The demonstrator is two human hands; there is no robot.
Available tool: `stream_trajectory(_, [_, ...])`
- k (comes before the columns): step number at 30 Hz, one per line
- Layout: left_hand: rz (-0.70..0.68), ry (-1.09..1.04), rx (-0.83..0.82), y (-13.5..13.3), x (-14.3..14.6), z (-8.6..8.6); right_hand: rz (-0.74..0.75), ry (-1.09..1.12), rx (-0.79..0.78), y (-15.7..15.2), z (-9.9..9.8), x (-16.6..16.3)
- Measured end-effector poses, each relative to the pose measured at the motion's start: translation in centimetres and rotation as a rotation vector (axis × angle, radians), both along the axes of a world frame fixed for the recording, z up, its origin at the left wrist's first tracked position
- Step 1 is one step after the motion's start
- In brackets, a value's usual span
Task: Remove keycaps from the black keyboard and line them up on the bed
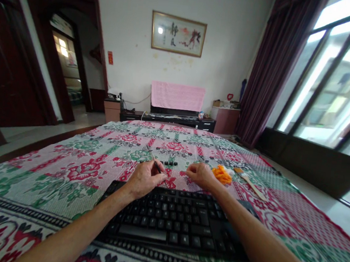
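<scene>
A black keyboard [172, 220] lies on a floral cloth [73, 170] in front of me. My left hand [143, 178] rests at the keyboard's far edge, fingers closed around a thin dark tool [155, 164] that points away from me. My right hand [200, 175] hovers just past the keyboard's far edge with fingers curled in a pinch; what they hold is too small to make out. A short row of loose black keycaps [170, 163] sits on the cloth between and beyond the hands.
An orange cloth [222, 174] and a pale brush-like tool [250, 184] lie on the cloth right of my right hand. Beyond stand a low TV cabinet with a pink cover [177, 96], a doorway at left and large windows at right.
</scene>
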State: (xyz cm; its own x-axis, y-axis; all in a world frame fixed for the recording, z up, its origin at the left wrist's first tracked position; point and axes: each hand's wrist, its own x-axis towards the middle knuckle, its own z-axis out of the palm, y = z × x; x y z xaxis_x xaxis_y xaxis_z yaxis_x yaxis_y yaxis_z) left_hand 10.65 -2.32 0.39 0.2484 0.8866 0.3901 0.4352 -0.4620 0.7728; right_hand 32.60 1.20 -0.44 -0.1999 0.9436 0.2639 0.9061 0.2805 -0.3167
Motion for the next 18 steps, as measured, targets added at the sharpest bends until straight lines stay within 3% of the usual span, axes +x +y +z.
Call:
stream_trajectory(6, [-0.136, -0.001, -0.083, -1.0, 1.2, 0.0, 0.070, 0.035, -0.038, -2.7, 0.3, 1.1])
stream_trajectory(11, [-0.117, 0.075, -0.060, -0.8, 1.4, -0.6, 0.043, 0.136, -0.072, -3.7, -0.3, 1.4])
stream_trajectory(18, [-0.123, 0.145, -0.029, -0.5, 1.7, -0.5, 0.049, 0.095, -0.060, -4.0, 0.3, 1.0])
